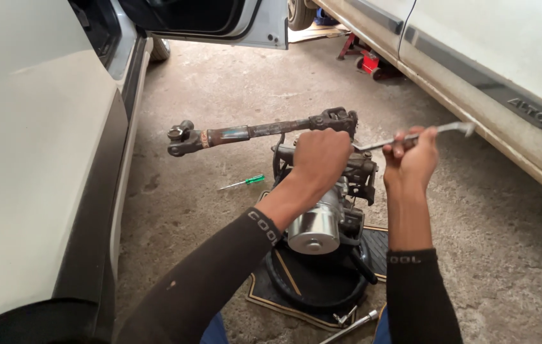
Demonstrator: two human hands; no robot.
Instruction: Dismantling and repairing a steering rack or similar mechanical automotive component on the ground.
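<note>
A steering column assembly [322,204] is stood upright on a black floor mat [312,286] on the concrete floor [207,95], its rusty shaft [252,132] sticking out leftward; the left hand [320,159] is clenched over the column top, seemingly to steady it, while a flat spanner [411,136] is gripped by the fingers of the right hand [411,162], one end set at the column head, handle out to the right; a green screwdriver [243,183] lies apart on the floor; room is tight sideways between a white car [35,165] on the left and another car's sill [494,102] on the right, open floor ahead
</note>
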